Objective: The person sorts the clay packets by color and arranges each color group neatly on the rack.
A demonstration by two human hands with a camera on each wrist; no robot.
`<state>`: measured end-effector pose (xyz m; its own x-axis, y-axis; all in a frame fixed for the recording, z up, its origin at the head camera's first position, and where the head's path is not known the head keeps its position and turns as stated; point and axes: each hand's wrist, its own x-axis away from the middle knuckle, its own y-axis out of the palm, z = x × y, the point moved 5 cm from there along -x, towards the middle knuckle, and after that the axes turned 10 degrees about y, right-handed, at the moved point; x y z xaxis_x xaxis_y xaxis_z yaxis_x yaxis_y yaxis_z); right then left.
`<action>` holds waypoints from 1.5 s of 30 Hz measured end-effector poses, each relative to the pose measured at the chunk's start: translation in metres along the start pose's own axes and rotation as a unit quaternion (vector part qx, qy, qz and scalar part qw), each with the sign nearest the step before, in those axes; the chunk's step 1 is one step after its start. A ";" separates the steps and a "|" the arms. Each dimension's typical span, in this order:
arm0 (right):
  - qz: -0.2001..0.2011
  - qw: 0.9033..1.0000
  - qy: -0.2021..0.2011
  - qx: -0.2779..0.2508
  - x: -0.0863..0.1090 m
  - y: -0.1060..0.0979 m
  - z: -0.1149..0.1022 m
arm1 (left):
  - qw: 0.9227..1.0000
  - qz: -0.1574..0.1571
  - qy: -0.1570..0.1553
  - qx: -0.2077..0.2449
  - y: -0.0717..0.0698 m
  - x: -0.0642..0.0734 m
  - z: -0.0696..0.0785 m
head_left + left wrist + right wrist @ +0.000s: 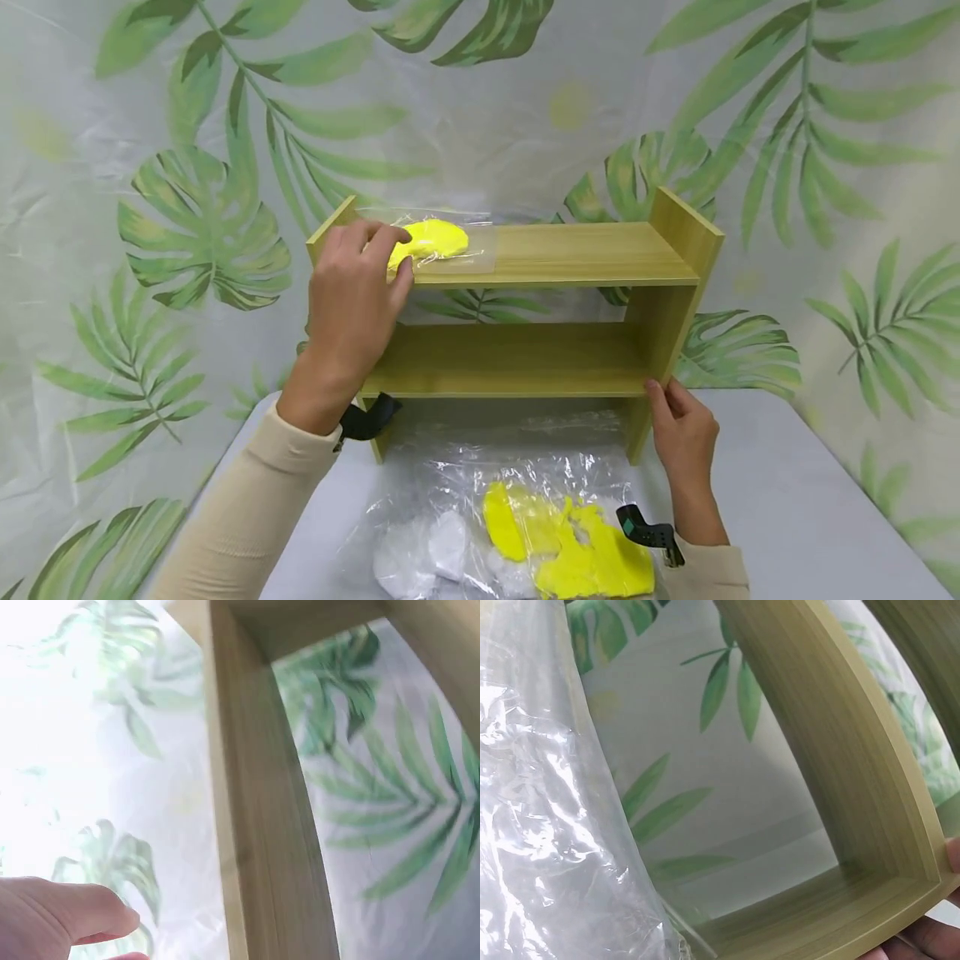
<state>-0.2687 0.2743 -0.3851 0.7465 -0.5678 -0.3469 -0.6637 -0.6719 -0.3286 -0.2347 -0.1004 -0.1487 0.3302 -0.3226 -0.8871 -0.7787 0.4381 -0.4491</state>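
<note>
A small wood-coloured tabletop shelf [517,360] stands upright. On the left of its top board lies a clear plastic bag with a yellow, soft, clay-like lump [442,239] inside. My left hand [352,292] is at this bag's left end, fingers bent and thumb apart from the index finger; it hides the shelf's upper left corner. In the left wrist view, the thumb [97,909] shows beside the shelf's side panel [259,810]. My right hand [684,433] grips the front edge of the right side panel by the middle board, thumb in front and fingers behind.
In front of the shelf, on the white table [787,483], lies a large clear plastic bag [420,492] holding white lumps [448,542] and yellow pieces [600,558]. A leaf-patterned sheet [480,108] hangs behind the table.
</note>
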 end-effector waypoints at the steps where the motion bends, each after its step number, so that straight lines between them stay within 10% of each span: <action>1: -0.001 1.000 -0.002 -0.002 0.000 0.001 -0.001 | 1.000 0.008 0.002 0.010 -0.004 0.006 0.004; 9: 0.005 1.000 -0.004 -0.001 0.000 0.003 -0.004 | 0.997 0.022 -0.011 0.078 -0.018 0.062 0.026; 24: -0.003 0.999 0.045 0.010 0.000 0.002 0.003 | 0.988 -0.022 -0.124 0.093 0.004 0.143 0.021; 45: -0.007 0.997 0.071 0.022 0.002 0.004 0.004 | 0.960 -0.054 -0.215 0.173 0.028 0.173 0.016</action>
<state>-0.2702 0.2721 -0.3912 0.7532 -0.6219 -0.2143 -0.6517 -0.6610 -0.3721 -0.1909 -0.1309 -0.3162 0.6464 -0.0387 -0.7621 -0.5283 0.6979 -0.4836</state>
